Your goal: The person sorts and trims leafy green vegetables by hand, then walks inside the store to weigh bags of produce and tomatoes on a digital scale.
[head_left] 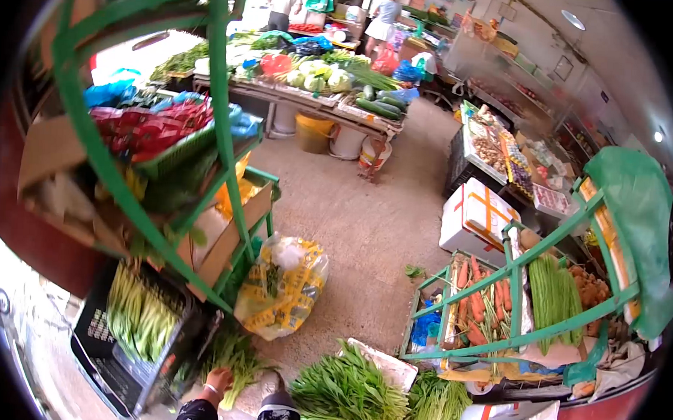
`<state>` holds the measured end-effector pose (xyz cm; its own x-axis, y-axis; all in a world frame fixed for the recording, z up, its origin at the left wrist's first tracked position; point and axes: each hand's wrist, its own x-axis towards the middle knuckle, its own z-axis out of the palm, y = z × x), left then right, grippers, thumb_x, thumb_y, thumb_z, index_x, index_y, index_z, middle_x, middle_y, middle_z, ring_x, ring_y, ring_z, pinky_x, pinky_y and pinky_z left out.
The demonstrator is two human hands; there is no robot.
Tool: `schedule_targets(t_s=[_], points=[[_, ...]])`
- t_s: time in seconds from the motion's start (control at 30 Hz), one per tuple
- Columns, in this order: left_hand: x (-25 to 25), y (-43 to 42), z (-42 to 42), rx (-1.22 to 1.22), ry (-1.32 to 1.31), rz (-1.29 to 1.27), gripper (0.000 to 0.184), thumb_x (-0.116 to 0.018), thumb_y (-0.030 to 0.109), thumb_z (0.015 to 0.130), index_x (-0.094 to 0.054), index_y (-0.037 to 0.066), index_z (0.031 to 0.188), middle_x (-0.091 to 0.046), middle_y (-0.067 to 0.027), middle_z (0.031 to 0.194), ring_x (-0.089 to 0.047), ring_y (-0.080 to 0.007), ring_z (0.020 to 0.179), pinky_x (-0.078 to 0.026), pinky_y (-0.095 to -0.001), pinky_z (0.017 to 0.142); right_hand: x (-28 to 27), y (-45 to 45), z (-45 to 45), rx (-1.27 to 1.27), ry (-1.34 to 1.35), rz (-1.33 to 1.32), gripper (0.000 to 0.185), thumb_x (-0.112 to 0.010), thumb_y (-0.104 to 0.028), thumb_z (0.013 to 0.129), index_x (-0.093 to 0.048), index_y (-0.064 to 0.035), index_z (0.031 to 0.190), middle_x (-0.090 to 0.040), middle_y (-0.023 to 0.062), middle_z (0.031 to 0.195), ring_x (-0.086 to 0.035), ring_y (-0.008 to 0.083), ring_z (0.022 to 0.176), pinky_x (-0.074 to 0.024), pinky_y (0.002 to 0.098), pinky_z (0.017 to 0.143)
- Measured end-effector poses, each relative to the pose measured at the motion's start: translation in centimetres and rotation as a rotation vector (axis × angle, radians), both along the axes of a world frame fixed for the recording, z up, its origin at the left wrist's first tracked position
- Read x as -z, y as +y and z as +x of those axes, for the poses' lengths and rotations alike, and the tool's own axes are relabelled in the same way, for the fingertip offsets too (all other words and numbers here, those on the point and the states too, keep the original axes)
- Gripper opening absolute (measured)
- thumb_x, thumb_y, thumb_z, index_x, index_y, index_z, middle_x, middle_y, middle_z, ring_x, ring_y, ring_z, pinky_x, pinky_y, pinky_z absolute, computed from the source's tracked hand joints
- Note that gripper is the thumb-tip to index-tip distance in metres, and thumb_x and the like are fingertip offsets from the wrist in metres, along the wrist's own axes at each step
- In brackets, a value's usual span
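At the bottom, my left hand (219, 380) with a band at its wrist is closed on leafy greens (238, 358) lying low on the floor. Left of it stands a black plastic crate (94, 342), tilted in this view, with bundled long-stemmed greens (140, 318) inside. To the right, a large heap of leafy greens (351, 391) lies by a white foam lid (386, 362). Dark patterned cloth (280, 418) shows beside my left hand; I cannot tell whether it is a sleeve or a trouser leg. My right hand does not show.
A yellow-printed plastic bag (284, 286) stands on the floor beside a green metal rack (228, 198). At right, another green rack (513, 281) holds carrots (474, 302) and long green beans (554, 298). White foam boxes (463, 223) and a vegetable table (281, 95) stand farther back, near two people.
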<state>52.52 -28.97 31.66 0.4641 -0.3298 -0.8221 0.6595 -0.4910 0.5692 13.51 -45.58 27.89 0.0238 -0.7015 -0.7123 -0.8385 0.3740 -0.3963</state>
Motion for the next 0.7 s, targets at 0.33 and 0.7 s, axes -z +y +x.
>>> schedule_targets(t_s=[0.33,0.7], points=[[-5.0,-25.1,0.1,0.513,-0.202,-0.230,0.030,-0.058,0.011,0.076,-0.054,0.002,0.104,-0.056,-0.0034,0.074,-0.051,-0.0124,0.059,-0.041,-0.0251,0.047,-9.9,-12.4,3.6,0.231,-0.105,0.021,0.020,-0.052,-0.024,0.077,-0.059,-0.0071,0.086,-0.060,0.0081,0.076,-0.056,0.0202,0.067,-0.0450,0.0360,0.057],[-12.1,-55.5,-1.2,0.873,0.241,-0.302,0.031,-0.056,0.025,0.083,-0.056,0.006,0.106,-0.059,-0.0035,0.083,-0.054,-0.0111,0.073,-0.045,-0.0265,0.064,-4.3,-42.1,0.1,0.196,0.002,0.258,0.018,-0.052,-0.020,0.079,-0.058,-0.0071,0.090,-0.059,0.0057,0.074,-0.055,0.0166,0.063,-0.0452,0.0326,0.053]])
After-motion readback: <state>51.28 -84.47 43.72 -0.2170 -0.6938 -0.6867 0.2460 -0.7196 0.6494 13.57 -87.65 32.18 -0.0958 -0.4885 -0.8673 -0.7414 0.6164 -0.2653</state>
